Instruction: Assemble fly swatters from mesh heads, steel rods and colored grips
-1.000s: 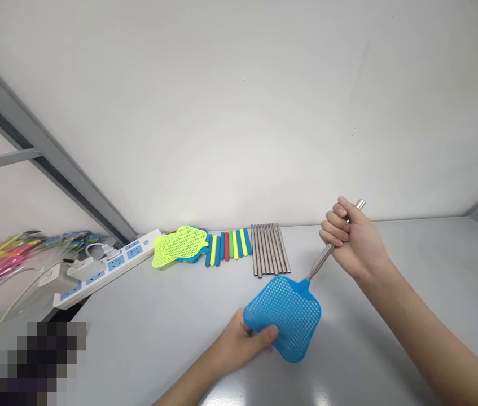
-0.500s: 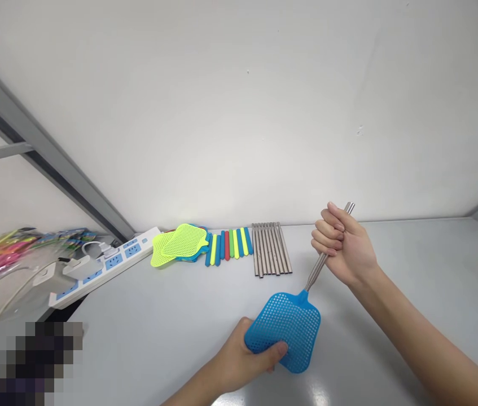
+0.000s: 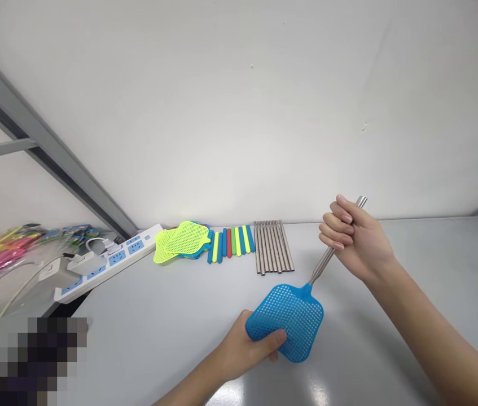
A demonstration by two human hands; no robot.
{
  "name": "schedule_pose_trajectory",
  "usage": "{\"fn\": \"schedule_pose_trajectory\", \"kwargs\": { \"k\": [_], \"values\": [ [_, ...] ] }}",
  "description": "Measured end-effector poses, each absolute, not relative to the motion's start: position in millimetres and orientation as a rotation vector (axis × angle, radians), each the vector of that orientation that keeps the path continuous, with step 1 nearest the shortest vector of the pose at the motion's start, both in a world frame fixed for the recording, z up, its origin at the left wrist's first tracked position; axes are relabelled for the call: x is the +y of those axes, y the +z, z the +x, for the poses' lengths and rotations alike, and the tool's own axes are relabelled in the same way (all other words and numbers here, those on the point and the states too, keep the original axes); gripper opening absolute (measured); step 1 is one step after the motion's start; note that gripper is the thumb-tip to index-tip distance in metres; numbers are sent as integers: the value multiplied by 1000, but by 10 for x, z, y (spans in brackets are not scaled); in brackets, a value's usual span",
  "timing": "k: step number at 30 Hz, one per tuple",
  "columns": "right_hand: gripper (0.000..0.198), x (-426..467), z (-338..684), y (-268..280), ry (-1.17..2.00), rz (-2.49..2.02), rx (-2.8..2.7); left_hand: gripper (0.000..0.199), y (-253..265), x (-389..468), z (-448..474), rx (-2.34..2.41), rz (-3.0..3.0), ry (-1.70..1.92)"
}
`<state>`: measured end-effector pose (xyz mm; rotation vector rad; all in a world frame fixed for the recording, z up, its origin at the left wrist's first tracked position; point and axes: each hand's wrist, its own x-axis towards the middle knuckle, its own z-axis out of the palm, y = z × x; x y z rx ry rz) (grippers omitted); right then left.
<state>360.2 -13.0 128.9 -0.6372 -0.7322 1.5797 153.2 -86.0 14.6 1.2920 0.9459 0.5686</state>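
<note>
A blue perforated fly swatter head (image 3: 295, 318) is gripped at its lower left edge by my left hand (image 3: 251, 347), thumb on top and fingers behind. Its neck meets the end of a steel tube (image 3: 322, 265), which slants up to the right. My right hand (image 3: 355, 237) is wrapped round that tube, and the bare upper end sticks out past the thumb. Both parts are held above the grey table. Behind them lie several loose steel tubes (image 3: 273, 248) side by side, and a row of coloured plastic sticks (image 3: 231, 242) in blue, yellow, green and red.
Yellow and blue swatter heads (image 3: 188, 237) are piled left of the sticks. A white power strip (image 3: 115, 259) with plugged-in adapters runs along the table's left side, near bagged colourful items (image 3: 5, 248). A wall (image 3: 239, 113) rises behind the grey table (image 3: 158, 321).
My right hand has shifted slightly up and to the right along with the tube. The blue head stays in my left hand, and the whole view has moved a little.
</note>
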Motion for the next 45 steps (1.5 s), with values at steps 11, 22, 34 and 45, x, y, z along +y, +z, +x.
{"fn": "schedule_pose_trajectory", "kwargs": {
  "k": [11,22,34,45],
  "values": [
    [31,-8,3844,1289,1524,-664,-582,41,175,-750,1537,785,1227,752],
    [31,10,3892,1263,1422,-695,-639,26,131,-711,1503,882,1125,819],
    [30,-1,3856,1270,1435,-692,-564,8,101,-686,1531,827,1054,827],
    [30,-29,3798,1260,1385,-703,-604,8,82,-692,1564,792,1021,776]
  ]
}}
